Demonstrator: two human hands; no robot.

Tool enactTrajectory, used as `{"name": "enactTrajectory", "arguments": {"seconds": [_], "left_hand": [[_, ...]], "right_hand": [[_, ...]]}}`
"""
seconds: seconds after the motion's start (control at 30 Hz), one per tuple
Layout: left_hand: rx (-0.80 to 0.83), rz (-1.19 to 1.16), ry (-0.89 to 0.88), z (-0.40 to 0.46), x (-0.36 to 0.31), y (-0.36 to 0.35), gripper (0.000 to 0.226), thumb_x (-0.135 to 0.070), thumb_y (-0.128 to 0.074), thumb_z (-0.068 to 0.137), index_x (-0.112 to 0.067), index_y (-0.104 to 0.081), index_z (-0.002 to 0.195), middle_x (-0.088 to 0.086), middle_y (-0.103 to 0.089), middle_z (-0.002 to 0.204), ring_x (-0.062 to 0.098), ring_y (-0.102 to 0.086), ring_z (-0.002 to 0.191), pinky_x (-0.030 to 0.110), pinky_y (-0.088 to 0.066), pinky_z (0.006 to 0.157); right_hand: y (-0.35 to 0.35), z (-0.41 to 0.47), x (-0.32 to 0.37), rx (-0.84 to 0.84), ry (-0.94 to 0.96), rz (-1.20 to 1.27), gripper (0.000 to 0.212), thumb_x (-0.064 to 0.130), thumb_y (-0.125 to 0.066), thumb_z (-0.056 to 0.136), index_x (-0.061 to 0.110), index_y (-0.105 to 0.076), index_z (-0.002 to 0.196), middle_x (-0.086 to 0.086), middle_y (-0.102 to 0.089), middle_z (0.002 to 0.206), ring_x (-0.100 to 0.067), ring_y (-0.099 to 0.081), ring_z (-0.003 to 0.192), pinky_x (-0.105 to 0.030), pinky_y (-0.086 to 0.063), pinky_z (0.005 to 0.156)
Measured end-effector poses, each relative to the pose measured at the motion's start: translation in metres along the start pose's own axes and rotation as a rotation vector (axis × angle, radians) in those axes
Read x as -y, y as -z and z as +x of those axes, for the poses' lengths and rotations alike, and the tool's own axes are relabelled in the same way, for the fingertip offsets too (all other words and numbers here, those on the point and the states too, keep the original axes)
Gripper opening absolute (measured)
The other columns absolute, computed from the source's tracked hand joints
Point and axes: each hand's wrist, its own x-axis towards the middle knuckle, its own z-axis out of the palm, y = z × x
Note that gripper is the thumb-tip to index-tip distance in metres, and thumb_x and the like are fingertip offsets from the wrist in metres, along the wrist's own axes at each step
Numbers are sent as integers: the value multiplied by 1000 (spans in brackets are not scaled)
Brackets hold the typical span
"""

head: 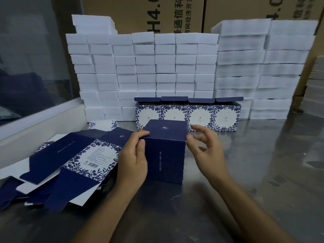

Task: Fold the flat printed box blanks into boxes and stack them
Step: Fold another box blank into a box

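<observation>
A folded dark navy cardboard box [165,151] with a small white emblem on its top stands upright on the grey metal table [254,163], right in front of me and between my two hands. My left hand [134,160] grips its left side, thumb laid along the front face and fingers curled over the top left edge. My right hand [205,148] is released, fingers loosely spread just beside the box's upper right corner; I cannot tell whether a fingertip touches it. To the left of my left hand lies a loose heap of flat navy and blue-floral printed box blanks [73,160], overlapping one another. Behind the box, a row of four folded floral boxes [187,116] with lids raised stands against a wall of stacked white foam blocks [157,67].
</observation>
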Motion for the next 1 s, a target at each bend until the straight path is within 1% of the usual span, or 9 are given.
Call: {"name": "enactTrajectory", "arguments": {"seconds": [0.07,0.13,0.17,0.23,0.33,0.43,0.6,0.83,1.0], "left_hand": [[47,-17,35,1,3,1,30,-26,-44,103,-43,-53,125,-19,-57,130,-6,-51,118,24,-45,97],[179,-93,114,-2,1,-1,44,-52,-49,96,-55,-35,138,-17,-24,159,-19,-19,137,11,-23,109],[246,-135,139,-4,1,-4,57,-64,-51,90,-60,-24,140,-20,-6,161,-25,-7,136,7,-14,108],[326,-178,133,-9,0,-11,74,-72,-52,79,-61,-18,144,-26,7,160,-22,1,138,19,-11,117],[324,-126,90,-11,-3,-15,61,-73,-51,80,-60,-33,138,-32,-1,159,-11,-8,144,40,-24,120],[255,-41,-62,-9,-4,-15,42,-63,-46,89,-54,-45,130,-28,-17,158,-5,-17,145,40,-32,116],[145,-29,-132,-8,-4,-15,38,-49,-47,96,-34,-58,129,-15,-43,149,5,-41,137,46,-47,102],[25,107,-239,-10,-11,-18,32,-27,-50,98,-13,-67,122,0,-55,140,1,-52,124,20,-48,96],[6,79,-240,-9,-13,-20,26,-14,-47,98,-8,-66,114,-1,-58,135,-6,-51,118,6,-40,92]], "right_hand": [[2,-1,1,32,19,-32,58,63,-65,71,53,-49,126,12,-42,142,5,-48,123,-23,-46,93],[1,-4,1,89,37,-77,72,64,-71,67,57,-41,132,13,-29,152,-1,-37,137,-30,-41,104],[0,-6,1,104,60,-111,72,63,-74,67,57,-42,132,13,-24,155,-4,-32,142,-33,-39,109],[-7,-9,2,89,126,-155,57,61,-78,71,53,-53,121,10,-25,154,-5,-29,144,-36,-36,115],[-12,-12,7,-3,213,-200,40,60,-78,72,43,-66,107,4,-31,152,-8,-30,144,-37,-35,115],[-12,-12,12,-60,384,-346,37,49,-75,78,25,-77,105,-2,-42,151,-20,-35,143,-40,-31,113],[-24,-18,17,-54,472,-484,21,32,-68,89,31,-76,108,12,-66,122,-19,-57,120,-59,-37,97],[-29,-18,19,-170,466,-522,10,26,-73,87,33,-77,93,16,-69,102,-16,-62,99,-55,-38,89],[-28,-17,21,-208,456,-548,6,39,-69,87,40,-75,89,16,-64,97,-12,-58,95,-43,-35,82]]}}
